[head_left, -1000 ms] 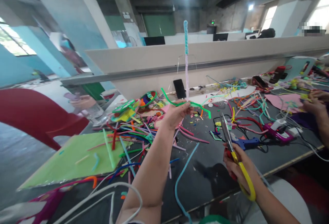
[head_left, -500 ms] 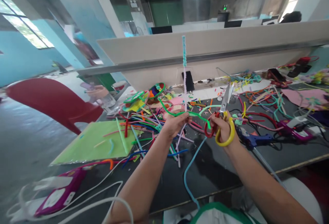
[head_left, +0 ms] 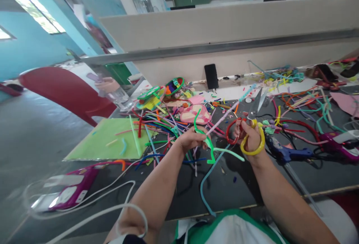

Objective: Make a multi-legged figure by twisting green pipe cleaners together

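My left hand (head_left: 193, 140) pinches a twisted pipe-cleaner piece. Its lavender stem (head_left: 224, 117) slants up to the right and ends in a turquoise wrapped tip (head_left: 248, 92). Bright green pipe cleaner (head_left: 211, 155) bends around the stem at my fingers, with a pale green length reaching right. My right hand (head_left: 251, 136) is closed around scissors (head_left: 254, 108) with one red and one yellow handle loop. Their blades point up and away, slightly apart, touching no pipe cleaner. A light blue pipe cleaner (head_left: 204, 190) lies on the dark table below my hands.
Loose pipe cleaners and scraps crowd the table beyond my hands. At left lie a green sheet (head_left: 101, 141), a purple device (head_left: 74, 190) and white cables. A blue glue gun (head_left: 291, 154) sits at right. A phone (head_left: 211, 76) leans against the partition (head_left: 174, 70).
The lavender stem has tipped from upright to slanting right and away, and the green pieces have swung downward. The scissors stay in my right hand. My view has tilted down.
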The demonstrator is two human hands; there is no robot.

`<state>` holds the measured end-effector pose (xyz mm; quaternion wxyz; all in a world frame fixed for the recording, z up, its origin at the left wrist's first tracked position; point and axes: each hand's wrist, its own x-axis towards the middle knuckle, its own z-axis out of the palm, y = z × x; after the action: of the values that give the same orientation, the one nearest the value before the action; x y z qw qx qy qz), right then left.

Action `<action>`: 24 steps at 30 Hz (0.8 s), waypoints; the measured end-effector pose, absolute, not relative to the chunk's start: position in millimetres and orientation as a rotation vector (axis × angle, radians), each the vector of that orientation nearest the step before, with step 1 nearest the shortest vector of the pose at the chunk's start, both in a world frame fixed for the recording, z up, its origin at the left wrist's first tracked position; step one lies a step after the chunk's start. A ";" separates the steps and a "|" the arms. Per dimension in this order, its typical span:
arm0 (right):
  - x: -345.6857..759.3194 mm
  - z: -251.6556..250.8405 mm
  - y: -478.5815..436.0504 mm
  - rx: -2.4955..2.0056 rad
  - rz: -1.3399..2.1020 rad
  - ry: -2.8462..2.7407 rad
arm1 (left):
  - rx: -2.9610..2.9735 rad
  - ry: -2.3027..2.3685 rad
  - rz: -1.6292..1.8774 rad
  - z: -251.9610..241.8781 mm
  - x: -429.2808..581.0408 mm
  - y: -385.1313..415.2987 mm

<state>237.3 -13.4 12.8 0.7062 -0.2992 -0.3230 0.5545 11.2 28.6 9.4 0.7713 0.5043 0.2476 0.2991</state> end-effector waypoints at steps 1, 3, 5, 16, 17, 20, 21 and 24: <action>239.4 12.6 -13.3 -0.640 1.264 -0.712 | 1.110 0.522 0.605 8.9 9.8 29.4; 242.0 10.9 -13.0 -0.603 1.307 -0.696 | 1.140 0.505 0.523 8.8 9.9 29.5; 242.8 8.5 -12.7 -0.607 1.311 -0.681 | 1.162 0.515 0.462 10.4 12.3 27.8; 244.7 9.0 -13.6 -0.597 1.192 -0.597 | 1.260 0.685 0.517 10.2 25.7 24.6; 245.1 8.8 -13.7 -0.596 1.171 -0.608 | 1.253 0.703 0.554 7.5 27.1 25.7; 245.7 8.2 -14.0 -0.599 1.080 -0.650 | 1.193 0.757 0.636 1.0 29.3 28.6; 245.6 8.1 -14.2 -0.604 1.051 -0.661 | 1.171 0.763 0.650 0.0 29.3 29.3; 244.8 8.3 -15.2 -0.622 1.001 -0.679 | 1.128 0.750 0.664 0.5 28.5 30.3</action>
<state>244.8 -15.2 8.3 0.7774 -0.2878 -0.3141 0.4628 28.5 30.3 0.5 0.7288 0.5119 0.3405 0.3014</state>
